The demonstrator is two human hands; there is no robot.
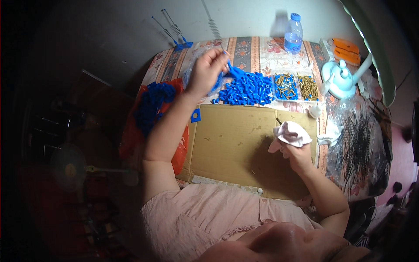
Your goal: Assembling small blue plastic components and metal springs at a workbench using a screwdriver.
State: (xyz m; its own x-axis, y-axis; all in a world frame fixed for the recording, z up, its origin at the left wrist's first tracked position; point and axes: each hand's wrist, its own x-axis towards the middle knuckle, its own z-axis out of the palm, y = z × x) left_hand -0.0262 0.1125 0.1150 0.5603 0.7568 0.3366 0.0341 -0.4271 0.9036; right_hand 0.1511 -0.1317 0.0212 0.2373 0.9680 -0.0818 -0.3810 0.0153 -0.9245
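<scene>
My left hand (206, 73) is raised over the far part of the table, fingers pinched on a thin antenna (214, 30) with a coiled section. It points up toward the wall, slightly blurred. Beside those fingertips shows a blue piece (235, 71); whether it joins the antenna I cannot tell. Above the cardboard sheet (231, 135), my right hand (297, 157) is closed on a white cloth (292, 134). A short dark tip (279, 121) sticks out by the cloth. Many small blue plastic sleeves (248, 89) lie heaped just beyond the cardboard.
Antennas on blue bases (183, 44) stand at the back left. A divided box (286, 99) holds brass and blue pieces. Rightward are a small white bottle (315, 110), a lamp (339, 81) and black wires (360, 139). A water bottle (293, 35) stands behind; red bag (178, 153) leftward.
</scene>
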